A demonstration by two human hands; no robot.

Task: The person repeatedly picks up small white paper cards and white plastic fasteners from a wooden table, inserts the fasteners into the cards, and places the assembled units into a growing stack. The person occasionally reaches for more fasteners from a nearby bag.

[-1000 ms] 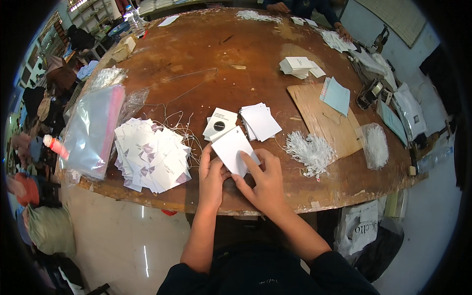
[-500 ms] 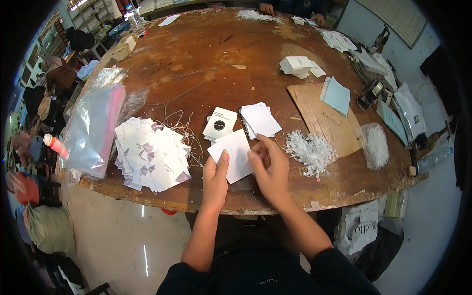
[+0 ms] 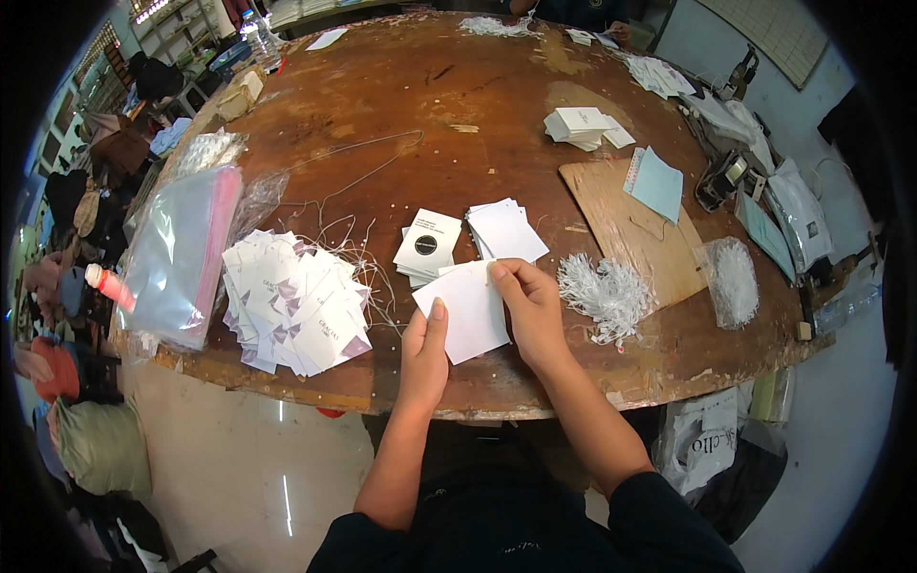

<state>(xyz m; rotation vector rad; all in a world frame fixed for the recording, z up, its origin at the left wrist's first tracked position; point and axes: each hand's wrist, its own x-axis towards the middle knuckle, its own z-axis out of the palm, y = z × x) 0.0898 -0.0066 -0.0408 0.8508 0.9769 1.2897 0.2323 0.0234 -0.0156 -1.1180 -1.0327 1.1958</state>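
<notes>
A white card [image 3: 465,313] is held up over the table's near edge between both hands. My left hand [image 3: 425,351] pinches its left side, thumb on top. At the card's upper right corner, my right hand [image 3: 528,310] grips it between thumb and fingers. Just beyond lie a stack of cream cards with a black circle [image 3: 427,241] and a stack of plain white cards [image 3: 507,232]. To the left is a heap of white and purple tags [image 3: 296,310] with strings trailing from it. On the right sits a bunch of white strings [image 3: 604,298].
The wooden table [image 3: 382,115] carries clear plastic bags [image 3: 179,258] at far left. A wooden board [image 3: 630,229] with light-blue cards [image 3: 655,186] lies to the right, beside a bag of strings [image 3: 734,284]. A person's hand [image 3: 618,34] shows across the table.
My right hand has moved up from the card's right side to its upper right corner and now grips it there. The card has shifted slightly right and down.
</notes>
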